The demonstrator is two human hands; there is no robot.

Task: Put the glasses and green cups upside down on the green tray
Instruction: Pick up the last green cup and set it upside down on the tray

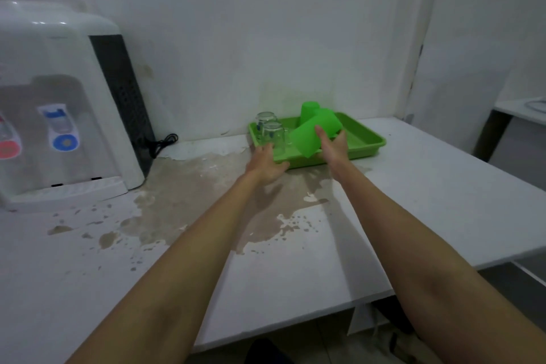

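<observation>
A green tray (370, 143) lies on the white table by the back wall. Two clear glasses (273, 134) stand upside down at its left end, one behind the other. One green cup (309, 112) stands upside down at the back of the tray. My right hand (332, 146) holds a second green cup (313, 134), tilted on its side above the tray's middle, rim toward me. My left hand (267, 164) rests at the tray's front left corner beside the glasses, fingers apart, with nothing in it.
A white water dispenser (59, 103) with red and blue taps stands at the left, its black cord (164, 143) trailing on the table. Worn brown patches (206, 195) mark the tabletop in front of the tray. Another table's corner (520, 115) shows at far right.
</observation>
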